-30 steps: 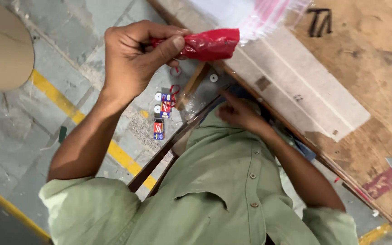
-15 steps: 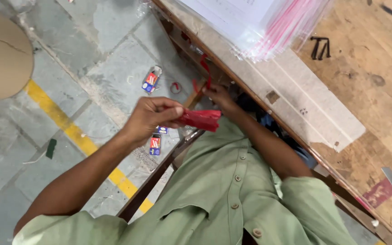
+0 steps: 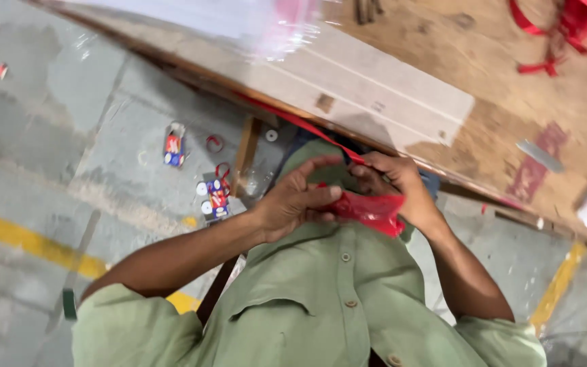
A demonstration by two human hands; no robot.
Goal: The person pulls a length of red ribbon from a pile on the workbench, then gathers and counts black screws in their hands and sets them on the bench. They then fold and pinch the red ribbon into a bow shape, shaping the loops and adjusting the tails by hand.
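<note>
Red ribbon (image 3: 369, 209) pinched between left hand (image 3: 298, 199), right hand (image 3: 390, 178)

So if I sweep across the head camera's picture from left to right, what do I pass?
Yellow floor stripe → small red-and-blue packet on the floor → left hand → red plastic piece held by both hands → right hand → grey metal strip on the wooden table.
</note>
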